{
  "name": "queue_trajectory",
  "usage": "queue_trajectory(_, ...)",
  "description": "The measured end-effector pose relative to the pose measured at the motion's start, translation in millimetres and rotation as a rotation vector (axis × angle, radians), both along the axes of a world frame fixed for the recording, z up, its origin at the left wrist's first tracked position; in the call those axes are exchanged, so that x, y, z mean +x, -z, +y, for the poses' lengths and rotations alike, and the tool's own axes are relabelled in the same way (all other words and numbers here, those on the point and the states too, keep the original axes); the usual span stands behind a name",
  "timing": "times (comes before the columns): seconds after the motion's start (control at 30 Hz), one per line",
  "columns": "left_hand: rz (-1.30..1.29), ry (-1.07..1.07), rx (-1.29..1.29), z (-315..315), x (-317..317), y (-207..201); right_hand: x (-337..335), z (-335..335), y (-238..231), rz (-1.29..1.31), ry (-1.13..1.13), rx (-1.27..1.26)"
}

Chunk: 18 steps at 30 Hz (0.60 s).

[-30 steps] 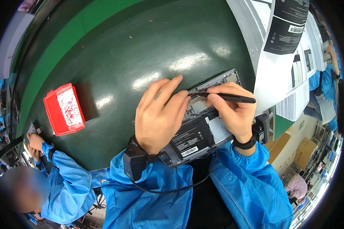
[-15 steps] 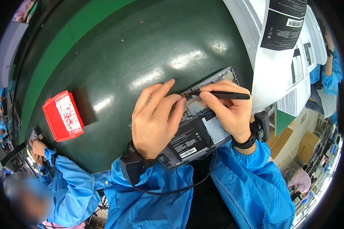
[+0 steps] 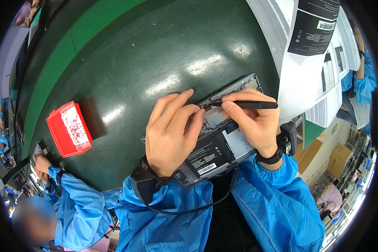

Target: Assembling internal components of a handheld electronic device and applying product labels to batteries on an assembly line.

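An opened laptop or similar flat device (image 3: pixel 239 145) lies slanted on the dark green table, with its circuit parts and a black battery (image 3: pixel 202 158) exposed. My right hand (image 3: pixel 254 128) grips black tweezers (image 3: pixel 255 104), whose tips point left over the circuit parts along the far edge. From the left, my left hand (image 3: pixel 169 132) reaches over the device. Its thumb and index finger are pinched together by the tweezer tips, where a tiny red bit (image 3: pixel 203 106) shows. What that pinch holds is too small to make out.
To the left stands a red tray (image 3: pixel 56 130) with red-and-white contents. White sheets with black printed labels (image 3: pixel 313 31) hang over the table at the right, above stacked sheets (image 3: pixel 321 113). A cable (image 3: pixel 197 211) crosses between my sleeves. A co-worker in blue (image 3: pixel 82 218) sits at lower left.
My right hand and the tweezers have shifted very slightly to the right. My left hand stays nearly in place, still pinched at the same spot on the device.
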<state>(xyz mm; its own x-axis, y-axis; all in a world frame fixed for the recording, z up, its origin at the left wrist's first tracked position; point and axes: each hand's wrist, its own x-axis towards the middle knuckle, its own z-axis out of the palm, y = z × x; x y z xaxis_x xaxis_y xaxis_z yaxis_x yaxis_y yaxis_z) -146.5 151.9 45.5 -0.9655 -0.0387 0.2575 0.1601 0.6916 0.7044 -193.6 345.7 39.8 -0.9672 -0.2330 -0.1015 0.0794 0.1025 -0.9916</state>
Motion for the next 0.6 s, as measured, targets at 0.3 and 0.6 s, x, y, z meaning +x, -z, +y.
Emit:
queue_trajectory(0.3, -0.033, -0.03, 0.017, 0.9, 1.1, -2.2, -0.6, -2.9, -0.9, 0.003, -0.013, 0.049)
queue_trajectory(0.6, -0.041, -0.033, 0.041, 1.9, 1.4, -1.3, -0.5, -1.4, 1.7, 0.038, -0.017, 0.063)
